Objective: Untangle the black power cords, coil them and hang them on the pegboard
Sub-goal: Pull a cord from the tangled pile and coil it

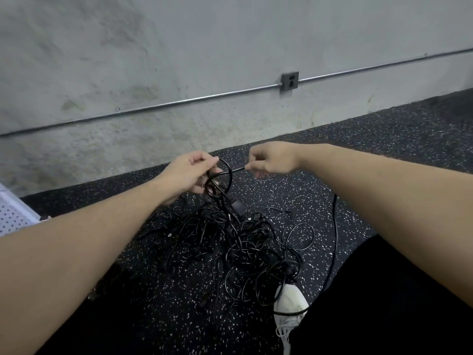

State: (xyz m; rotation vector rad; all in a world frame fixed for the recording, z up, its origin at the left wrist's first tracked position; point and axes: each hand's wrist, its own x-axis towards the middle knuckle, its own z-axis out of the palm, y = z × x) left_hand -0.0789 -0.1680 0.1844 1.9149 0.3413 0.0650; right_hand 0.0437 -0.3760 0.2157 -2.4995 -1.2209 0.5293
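Observation:
A tangled heap of black power cords [230, 247] lies on the speckled black floor between my forearms. From the heap a bundle rises to my left hand [188, 175], which is closed on a small loop of black cord [225, 175]. My right hand [271, 160] pinches a short straight stretch of that same cord just right of the loop. Both hands are held above the far side of the heap, a hand's width apart. A black plug [239, 208] hangs just below the loop. One corner of a white pegboard [12, 216] shows at the left edge.
A grey concrete wall with a metal conduit [153, 106] and a socket box [290, 81] runs behind. A white shoe [290, 307] and a black trouser leg [384, 303] sit at lower right, with a cord over the shoe. One loose cord [335, 234] trails right.

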